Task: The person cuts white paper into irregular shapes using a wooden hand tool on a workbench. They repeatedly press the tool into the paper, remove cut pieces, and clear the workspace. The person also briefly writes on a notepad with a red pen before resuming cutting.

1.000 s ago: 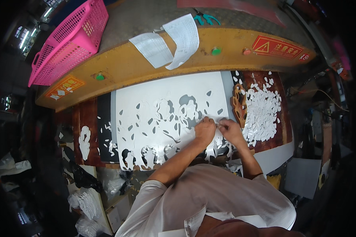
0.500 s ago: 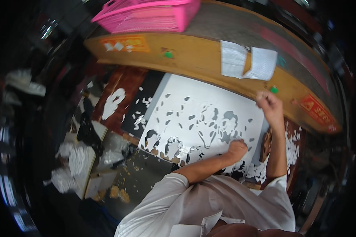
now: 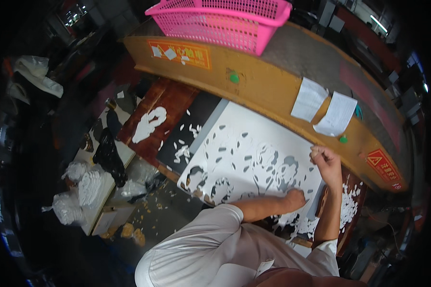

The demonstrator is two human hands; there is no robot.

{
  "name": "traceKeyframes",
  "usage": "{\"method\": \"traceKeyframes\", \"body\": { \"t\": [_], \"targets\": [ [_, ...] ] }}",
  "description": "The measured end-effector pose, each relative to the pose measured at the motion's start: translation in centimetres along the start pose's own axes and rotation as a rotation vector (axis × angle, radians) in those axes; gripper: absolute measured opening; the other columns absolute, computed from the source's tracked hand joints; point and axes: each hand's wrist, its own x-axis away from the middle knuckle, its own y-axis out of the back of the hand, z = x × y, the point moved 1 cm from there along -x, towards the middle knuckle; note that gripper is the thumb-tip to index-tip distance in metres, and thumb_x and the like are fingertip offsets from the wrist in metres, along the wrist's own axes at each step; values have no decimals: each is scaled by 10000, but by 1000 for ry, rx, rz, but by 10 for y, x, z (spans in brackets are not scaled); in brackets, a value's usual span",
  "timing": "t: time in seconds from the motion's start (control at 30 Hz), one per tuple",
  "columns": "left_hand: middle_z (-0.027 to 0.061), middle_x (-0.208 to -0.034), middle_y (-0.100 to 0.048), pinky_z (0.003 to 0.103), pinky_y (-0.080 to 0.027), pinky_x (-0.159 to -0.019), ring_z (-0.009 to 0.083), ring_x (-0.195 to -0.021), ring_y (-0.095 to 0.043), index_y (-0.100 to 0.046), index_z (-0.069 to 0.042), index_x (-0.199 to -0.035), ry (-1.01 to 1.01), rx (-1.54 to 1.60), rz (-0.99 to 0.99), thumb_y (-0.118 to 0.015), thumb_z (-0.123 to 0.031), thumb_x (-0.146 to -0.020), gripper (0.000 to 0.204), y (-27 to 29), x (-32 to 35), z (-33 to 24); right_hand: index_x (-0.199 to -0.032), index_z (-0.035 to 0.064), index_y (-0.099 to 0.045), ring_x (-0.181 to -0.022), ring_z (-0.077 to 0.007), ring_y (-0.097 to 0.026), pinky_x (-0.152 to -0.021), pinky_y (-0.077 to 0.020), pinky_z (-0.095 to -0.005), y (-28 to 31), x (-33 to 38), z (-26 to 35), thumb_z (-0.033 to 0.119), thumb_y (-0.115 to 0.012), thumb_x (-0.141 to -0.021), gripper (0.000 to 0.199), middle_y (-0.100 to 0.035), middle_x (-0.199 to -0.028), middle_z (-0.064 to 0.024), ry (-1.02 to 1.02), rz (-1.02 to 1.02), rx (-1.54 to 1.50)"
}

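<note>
A large white sheet (image 3: 268,125) lies under the yellow beam, with many small leaf-shaped holes and several larger looped cut-outs in it. My left hand (image 3: 293,200), curled closed, rests at the sheet's near right part. Whatever it may grip is hidden. At the sheet's far right corner is my right hand (image 3: 326,161), raised beside the beam with its fingers bent inward. I cannot make out anything between them. A grey board (image 3: 207,126) shows along the sheet's left side. White cut scraps (image 3: 350,203) are heaped to the right of my right forearm.
The yellow machine beam (image 3: 268,88) crosses behind the sheet, with papers (image 3: 337,112) on it and a pink basket (image 3: 220,24) on top. Left are a looped white cut-out (image 3: 148,123), small white pieces (image 3: 181,154), a black bag (image 3: 109,160) and clear plastic bags (image 3: 134,184).
The view has shifted, so the beam, basket and sheet sit farther right and lower. My right hand has come down to the sheet's far right corner; my left hand stays near the sheet's near side.
</note>
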Motion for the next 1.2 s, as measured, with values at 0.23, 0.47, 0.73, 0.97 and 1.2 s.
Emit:
{"method": "traceKeyframes", "body": {
  "t": [0.23, 0.47, 0.73, 0.97, 1.2],
  "targets": [
    [151, -881, -736, 513, -584, -709, 349, -878, -742, -700, -58, -983, 83, 309, -41, -844, -311, -768, 362, 19, 5, 27, -1081, -30, -760, -814, -100, -666, -753, -562, -280, -41, -7, 29, 112, -732, -1001, 165, -752, -932, -58, 95, -39, 286],
    [128, -766, -721, 485, -558, -592, 293, -713, -733, -705, -87, -838, 63, 590, -440, -621, -149, -879, 112, -17, -14, 28, -1109, -37, -767, -847, -91, -655, -790, -550, -270, -67, 42, -5, 129, -750, -979, 212, -766, -935, -45, -232, -240, 159],
    [72, -891, -667, 362, -521, -714, 187, -879, -668, -646, -100, -877, 173, 1105, -427, -631, -114, -922, 49, -27, 11, 17, -1107, -74, -728, -719, -95, -594, -674, -489, -261, -84, 103, -55, 128, -696, -1032, 218, -691, -836, -23, -365, -324, -81],
    [53, -834, -656, 352, -541, -658, 188, -769, -662, -655, -81, -882, 88, 1330, -86, -526, -190, -1016, 216, -21, -3, 25, -1123, -27, -757, -707, -69, -572, -642, -472, -239, -64, 128, -103, 147, -697, -1033, 204, -683, -827, 2, -336, -440, 31],
    [183, -858, -755, 482, -584, -683, 364, -798, -748, -683, -48, -865, 190, 603, -80, -634, -206, -919, 174, -7, -10, 31, -1154, -53, -713, -668, -68, -563, -589, -476, -230, -37, 137, -176, 98, -664, -1033, 199, -673, -846, -11, -253, -779, -343]
  ]
}}
